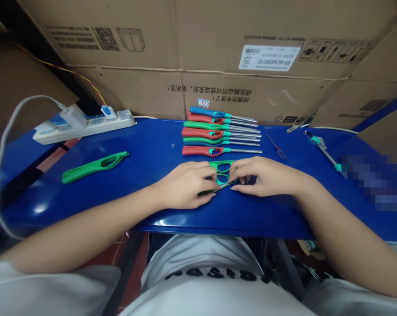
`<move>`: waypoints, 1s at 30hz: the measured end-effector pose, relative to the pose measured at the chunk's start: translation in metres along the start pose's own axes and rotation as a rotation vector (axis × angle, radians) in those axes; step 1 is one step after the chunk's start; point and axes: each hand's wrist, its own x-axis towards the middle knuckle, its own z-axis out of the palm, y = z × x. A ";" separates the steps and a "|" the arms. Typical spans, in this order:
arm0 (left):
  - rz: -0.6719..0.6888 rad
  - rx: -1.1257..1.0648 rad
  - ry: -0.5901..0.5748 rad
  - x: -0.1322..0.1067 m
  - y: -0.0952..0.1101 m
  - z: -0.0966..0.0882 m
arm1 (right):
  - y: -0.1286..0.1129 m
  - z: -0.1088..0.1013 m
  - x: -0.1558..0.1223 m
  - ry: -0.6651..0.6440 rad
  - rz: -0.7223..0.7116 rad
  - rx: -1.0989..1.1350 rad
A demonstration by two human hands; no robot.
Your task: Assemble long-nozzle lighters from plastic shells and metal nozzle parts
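Observation:
Near the table's front edge, my left hand (189, 184) is closed around a green lighter casing (222, 177), whose looped trigger opening shows between my hands. My right hand (256, 176) pinches the other end of this casing, where a thin pale strip shows by the fingertips; what else they hold is hidden. Just beyond lies another green casing piece (222, 165), partly covered by my fingers. Behind my hands is a stack of long-nosed lighters (214, 132) with red, green and blue handles, their metal tubes pointing right. Off to the left rests a green handle shell (95, 167).
A small screwdriver (276, 147) lies right of the lighters. Farther right is a lighter tube assembly (326, 153) with turquoise ends, beside a blurred patch. A white power strip (86, 127) with plugs and cables sits back left. Tall cardboard (146, 87) stands behind the blue table (162, 166).

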 end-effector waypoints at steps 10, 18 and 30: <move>0.028 0.005 0.033 -0.001 -0.001 0.002 | 0.000 0.000 0.000 0.003 -0.017 0.030; 0.056 -0.044 0.083 -0.001 -0.003 0.007 | -0.003 0.003 0.004 -0.029 -0.025 0.013; 0.052 -0.033 0.070 -0.002 -0.008 0.004 | 0.003 -0.010 -0.004 -0.010 0.000 0.259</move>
